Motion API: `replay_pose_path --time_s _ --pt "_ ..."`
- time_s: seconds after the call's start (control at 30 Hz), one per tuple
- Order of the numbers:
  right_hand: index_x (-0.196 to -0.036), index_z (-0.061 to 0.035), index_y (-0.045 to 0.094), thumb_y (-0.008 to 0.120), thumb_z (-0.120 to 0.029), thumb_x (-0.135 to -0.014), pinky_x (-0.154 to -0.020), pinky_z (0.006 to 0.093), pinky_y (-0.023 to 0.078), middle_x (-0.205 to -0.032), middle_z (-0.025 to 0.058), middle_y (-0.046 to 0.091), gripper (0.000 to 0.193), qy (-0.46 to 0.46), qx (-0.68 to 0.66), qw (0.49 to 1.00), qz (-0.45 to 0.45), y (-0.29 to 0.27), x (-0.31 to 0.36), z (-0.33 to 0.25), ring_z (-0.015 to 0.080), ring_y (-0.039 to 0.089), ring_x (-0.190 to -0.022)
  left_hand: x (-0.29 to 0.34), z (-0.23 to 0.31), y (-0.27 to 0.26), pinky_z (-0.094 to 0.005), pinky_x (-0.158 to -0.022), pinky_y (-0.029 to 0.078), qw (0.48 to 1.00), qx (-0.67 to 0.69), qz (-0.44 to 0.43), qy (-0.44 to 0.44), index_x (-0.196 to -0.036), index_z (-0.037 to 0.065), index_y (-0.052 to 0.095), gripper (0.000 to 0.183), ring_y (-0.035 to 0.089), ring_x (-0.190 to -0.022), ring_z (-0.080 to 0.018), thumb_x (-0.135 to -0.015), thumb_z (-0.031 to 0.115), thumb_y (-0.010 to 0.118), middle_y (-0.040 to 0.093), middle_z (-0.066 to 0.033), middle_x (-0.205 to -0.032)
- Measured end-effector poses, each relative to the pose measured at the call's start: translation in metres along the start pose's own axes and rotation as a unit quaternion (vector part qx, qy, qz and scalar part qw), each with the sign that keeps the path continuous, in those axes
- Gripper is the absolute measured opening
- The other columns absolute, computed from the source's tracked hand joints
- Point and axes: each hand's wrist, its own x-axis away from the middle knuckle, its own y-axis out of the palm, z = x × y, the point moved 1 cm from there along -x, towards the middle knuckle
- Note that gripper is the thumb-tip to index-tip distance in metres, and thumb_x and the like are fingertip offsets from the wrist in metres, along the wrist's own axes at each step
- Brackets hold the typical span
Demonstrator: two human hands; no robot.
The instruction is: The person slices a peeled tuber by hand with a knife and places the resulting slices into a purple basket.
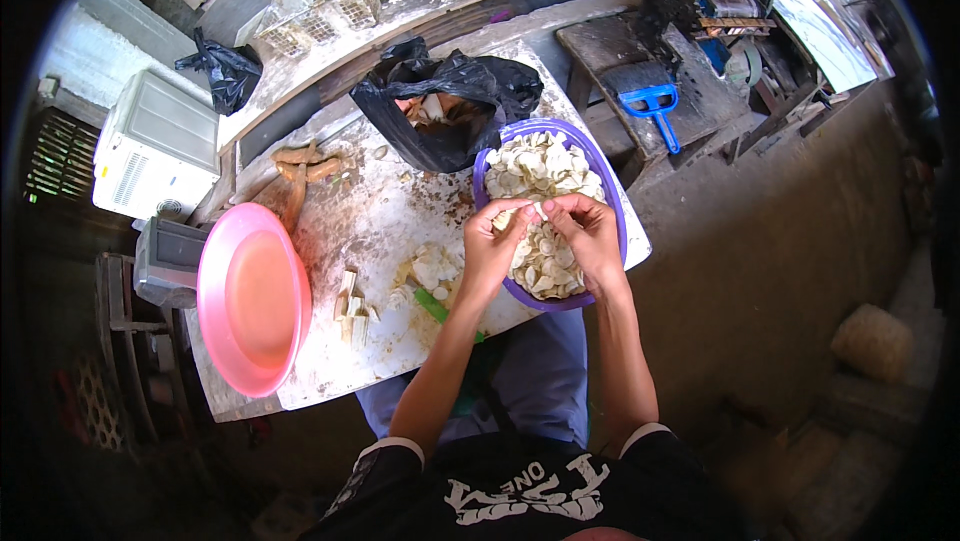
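A: In the head view, what are the hands doing?

B: Both are up over the purple basin [622, 226], close together. The left hand [488, 247] and the right hand [594, 243] meet at the fingertips, pinching one small pale piece [541, 211] between them.

A: Are they wide or narrow?

B: Narrow: thumbs and fingers are drawn in on the piece. I cannot tell which hand carries more of it.

A: And the slices?

B: The basin is heaped with pale, thin slices [548, 266], some beyond the hands and some nearer the body. It sits at the right end of the surface [395, 209].

A: What lies around it?

B: Just beyond is a black bag [515, 86], open, with brown and pale scraps inside. Left of the left forearm is a small pale heap [437, 265], with a green strip [431, 305] beside it, partly hidden by that arm.

A: Farther left?

B: Some pale sticks [352, 309], then a pink basin [302, 276] at the left end. Brown roots [298, 169] lie behind it. To the right, a blue tool [655, 101] rests on a darker surface [598, 44].
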Motion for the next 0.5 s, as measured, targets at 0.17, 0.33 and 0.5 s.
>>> replay_pose_path --time_s 0.17,0.33,0.5 --pt "-0.078 -0.0003 0.062 0.061 -0.005 -0.079 -0.056 0.0188 0.038 -0.068 -0.0007 0.058 0.005 0.009 -0.015 1.0 0.013 0.001 0.002 -0.006 0.0039 0.048 -0.061 0.001 -0.002 0.004 -0.0172 -0.054 0.039 0.997 -0.058 0.016 0.056 -0.091 0.0 0.06 0.013 0.049 -0.061 -0.0034 -0.082 0.01 0.06 0.062 -0.0043 -0.076" --pt "-0.078 -0.0004 0.063 0.058 -0.005 -0.079 -0.054 0.0187 0.036 -0.068 -0.0006 0.057 0.006 0.038 -0.03 0.999 -0.016 -0.003 0.006 -0.002 0.0045 0.046 -0.058 0.006 0.005 0.008 -0.0203 -0.063 0.044 0.963 -0.178 0.037 0.2 -0.089 -0.002 0.06 0.012 0.054 -0.071 -0.0066 -0.084 0.009 0.058 0.062 -0.0059 -0.078" --pt "-0.087 0.0003 0.062 0.059 -0.008 -0.079 -0.057 0.0242 0.04 -0.076 0.0049 0.059 0.012 -0.184 0.349 0.914 0.09 -0.01 0.007 -0.006 0.0107 0.051 -0.061 0.002 -0.001 0.002 -0.0205 -0.062 0.043 0.992 -0.087 -0.02 0.085 -0.093 -0.002 0.056 0.012 0.054 -0.071 -0.0074 -0.085 0.006 0.055 0.061 -0.0074 -0.079"
